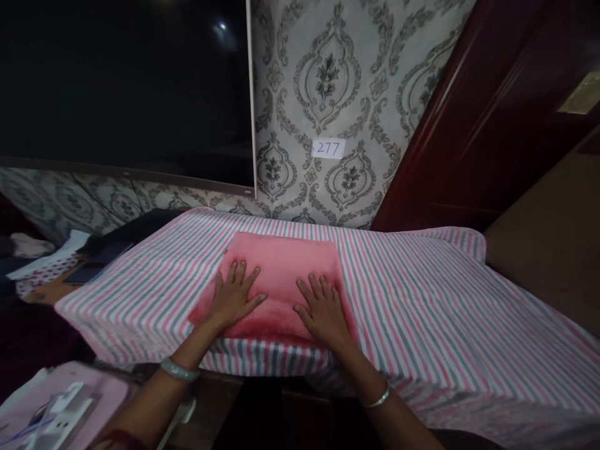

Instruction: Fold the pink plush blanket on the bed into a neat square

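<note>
A pink-red plush cloth (281, 256), roughly square, lies flat on the striped tablecloth (412, 300). On its left part rests my left hand (234, 294), palm down with the fingers spread. My right hand (323, 309) lies the same way on its right part, fingers apart. Between the two hands the cloth's surface shows, darker red along its near and side edges. Neither hand grips anything. What is under my palms is hidden.
A large dark television (126, 87) hangs on the patterned wall at the left. A dark red door frame (459, 119) stands at the right. At lower left, a pink stool (105, 394) holds small items. The table's near edge runs below my wrists.
</note>
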Demonstrator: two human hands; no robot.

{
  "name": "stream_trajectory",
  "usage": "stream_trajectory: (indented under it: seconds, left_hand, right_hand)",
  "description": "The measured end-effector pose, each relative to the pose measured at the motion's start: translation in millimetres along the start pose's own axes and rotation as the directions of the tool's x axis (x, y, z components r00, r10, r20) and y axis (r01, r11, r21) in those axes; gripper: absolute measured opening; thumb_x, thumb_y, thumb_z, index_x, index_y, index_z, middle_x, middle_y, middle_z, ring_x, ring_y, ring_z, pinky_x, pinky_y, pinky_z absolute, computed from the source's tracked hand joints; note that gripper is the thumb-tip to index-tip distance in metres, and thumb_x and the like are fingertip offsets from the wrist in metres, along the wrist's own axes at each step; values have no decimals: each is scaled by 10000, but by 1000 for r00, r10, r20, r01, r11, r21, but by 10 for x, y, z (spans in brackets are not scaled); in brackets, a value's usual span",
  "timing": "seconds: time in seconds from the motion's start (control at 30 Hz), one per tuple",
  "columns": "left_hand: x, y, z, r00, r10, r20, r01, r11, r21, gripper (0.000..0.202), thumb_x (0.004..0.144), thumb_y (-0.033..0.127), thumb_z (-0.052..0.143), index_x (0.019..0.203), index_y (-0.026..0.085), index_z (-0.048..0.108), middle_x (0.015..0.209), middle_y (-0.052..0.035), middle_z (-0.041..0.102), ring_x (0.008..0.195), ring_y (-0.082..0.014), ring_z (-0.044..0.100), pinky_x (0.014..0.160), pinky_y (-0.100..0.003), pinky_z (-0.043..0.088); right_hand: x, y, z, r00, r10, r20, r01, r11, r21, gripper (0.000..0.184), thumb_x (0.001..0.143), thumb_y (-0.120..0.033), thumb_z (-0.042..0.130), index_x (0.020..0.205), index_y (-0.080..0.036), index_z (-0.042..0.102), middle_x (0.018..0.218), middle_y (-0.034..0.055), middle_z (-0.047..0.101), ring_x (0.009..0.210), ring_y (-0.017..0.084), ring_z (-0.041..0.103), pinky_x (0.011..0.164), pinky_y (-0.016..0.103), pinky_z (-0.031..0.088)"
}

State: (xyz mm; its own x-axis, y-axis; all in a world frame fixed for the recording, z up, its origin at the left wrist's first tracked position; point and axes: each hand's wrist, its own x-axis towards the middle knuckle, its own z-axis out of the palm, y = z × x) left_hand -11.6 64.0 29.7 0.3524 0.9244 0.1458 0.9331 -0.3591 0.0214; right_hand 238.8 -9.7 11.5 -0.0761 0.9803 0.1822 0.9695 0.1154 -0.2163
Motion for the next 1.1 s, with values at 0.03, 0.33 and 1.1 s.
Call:
stream_trajectory:
  seconds: [0.03, 0.33, 1.1]
  left_hand:
    - [0, 2, -27, 1000, 1, 1, -1, 1000, -8, 754, 920, 661, 403, 1556, 264, 317, 1648, -185, 198, 1526, -405, 119, 1129, -722, 176]
    - [-437, 531, -47, 887, 340, -312, -377, 924, -67, 595, 936, 471, 497, 1483, 241, 457, 1555, -139, 431, 1452, -332, 355, 1197, -600, 215]
    - [-614, 731, 470, 840, 344, -419, -370, 929, 20, 777, 803, 404, 675, 1521, 339, 386, 1617, -104, 326, 1497, -387, 234, 1171, -610, 216]
  right_hand:
    - [6, 2, -20, 1000, 2, 13, -2, 1000, -1, 630, 987, -579, 415, 1562, -340, 320, 1654, 48, 210, 1521, 349, 124, 1180, 590, 185]
    - [580, -33, -459, 982, -131, 137, 122, 990, 74, 519, 1037, -363, 336, 1548, -273, 367, 1603, 90, 342, 1491, 275, 264, 1196, 507, 201]
    - [1661, 300, -39, 960, -181, 215, 191, 981, -27, 573, 1037, -494, 337, 1577, -312, 267, 1634, 70, 278, 1480, 258, 279, 1182, 517, 213]
